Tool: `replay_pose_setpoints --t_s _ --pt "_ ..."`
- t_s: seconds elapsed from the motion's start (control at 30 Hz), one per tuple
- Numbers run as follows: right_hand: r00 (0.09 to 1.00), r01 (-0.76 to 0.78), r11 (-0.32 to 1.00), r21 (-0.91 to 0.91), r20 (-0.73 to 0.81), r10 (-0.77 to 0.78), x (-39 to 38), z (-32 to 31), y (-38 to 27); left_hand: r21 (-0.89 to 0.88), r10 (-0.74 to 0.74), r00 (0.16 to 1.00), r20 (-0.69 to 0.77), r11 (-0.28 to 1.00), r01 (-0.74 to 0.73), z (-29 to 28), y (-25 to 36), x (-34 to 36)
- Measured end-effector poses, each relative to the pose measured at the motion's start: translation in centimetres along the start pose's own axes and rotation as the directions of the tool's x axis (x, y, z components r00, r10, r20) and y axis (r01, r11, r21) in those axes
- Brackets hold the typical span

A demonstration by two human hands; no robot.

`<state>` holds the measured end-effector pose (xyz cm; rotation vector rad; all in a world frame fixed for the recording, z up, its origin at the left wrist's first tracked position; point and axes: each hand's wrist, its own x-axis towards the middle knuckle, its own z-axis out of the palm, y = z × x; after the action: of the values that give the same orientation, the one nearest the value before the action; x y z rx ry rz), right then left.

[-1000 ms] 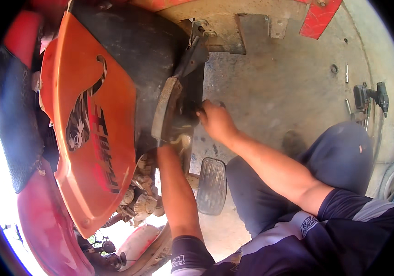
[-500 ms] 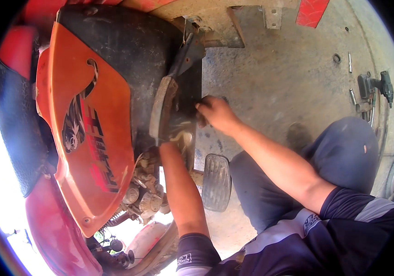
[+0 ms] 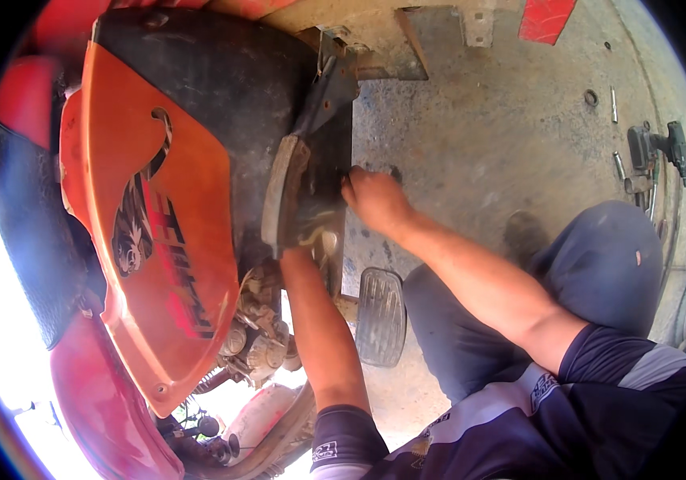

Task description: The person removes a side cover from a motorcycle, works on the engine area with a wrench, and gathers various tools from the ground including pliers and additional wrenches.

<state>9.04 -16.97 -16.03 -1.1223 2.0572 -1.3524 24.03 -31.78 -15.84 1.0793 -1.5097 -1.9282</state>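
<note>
My left forearm [image 3: 319, 328] reaches up beneath a worn grey handbrake-like lever [image 3: 285, 192]. That hand goes in behind the lever, its fingers hidden. At the right edge of a black panel [image 3: 328, 164], my right hand [image 3: 375, 198] is closed, fingers curled toward the panel; whatever they grip is too small or hidden to make out. Left of the lever stands an orange side panel [image 3: 171, 216] with a printed animal figure, joined to a black cover [image 3: 207, 72]. Dirty engine parts [image 3: 259, 336] show below my left wrist.
A black rubber-covered foot pedal [image 3: 381, 316] sticks out beside my knee [image 3: 599, 248]. On the concrete floor at right lie a cordless impact wrench [image 3: 663, 152], a metal ring [image 3: 591, 98] and a thin rod [image 3: 613, 104]. A rusty metal frame [image 3: 391, 48] crosses the top.
The view has shifted slightly. My right hand stays at the panel's edge with its fingers turned a little, and my left arm holds nearly the same place.
</note>
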Motion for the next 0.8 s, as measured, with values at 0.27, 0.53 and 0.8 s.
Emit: replay_pose_setpoints --t_s 0.27,0.53,0.8 --pt "0.981 0.104 0.991 0.085 0.154 -0.117 0.1 -1.2 1.4 0.003 0.006 1.000 0.005 1.000 -0.006 0.3 -0.1 0.0" --pt "0.931 0.243 0.970 -0.029 0.286 -0.225 1.1 -3.2 1.2 0.019 -0.004 1.000 -0.003 1.000 0.004 0.1 0.0 -0.6" --pt "0.965 0.109 0.991 0.081 0.230 -0.125 0.6 -2.9 0.8 0.043 -0.011 1.000 0.000 0.999 0.011 0.0 0.4 -0.3"
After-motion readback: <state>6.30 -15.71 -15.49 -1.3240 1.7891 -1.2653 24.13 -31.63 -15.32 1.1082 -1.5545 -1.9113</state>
